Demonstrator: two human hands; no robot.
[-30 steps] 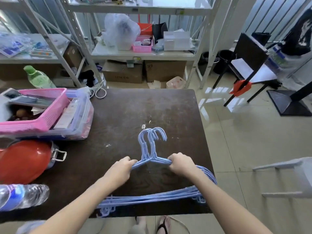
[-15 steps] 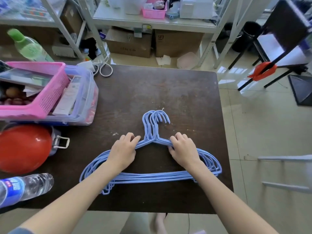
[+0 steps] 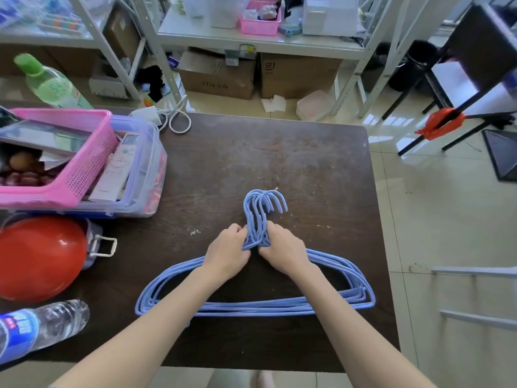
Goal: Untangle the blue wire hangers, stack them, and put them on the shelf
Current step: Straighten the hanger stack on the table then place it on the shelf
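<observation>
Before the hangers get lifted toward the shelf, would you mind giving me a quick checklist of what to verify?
1. Blue hangers stacked, outlines roughly aligned: ok.
2. Hooks bunched, facing the same way: ok.
3. Left hand on the necks: ok.
4. Right hand on the necks: ok.
5. All tangles cleared under the hands: cannot tell.
6. Free spot on the shelf: cannot tell.

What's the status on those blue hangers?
Left hand and right hand pinch the necks. Blue hangers stacked flat on table. Shelf path clear.
</observation>
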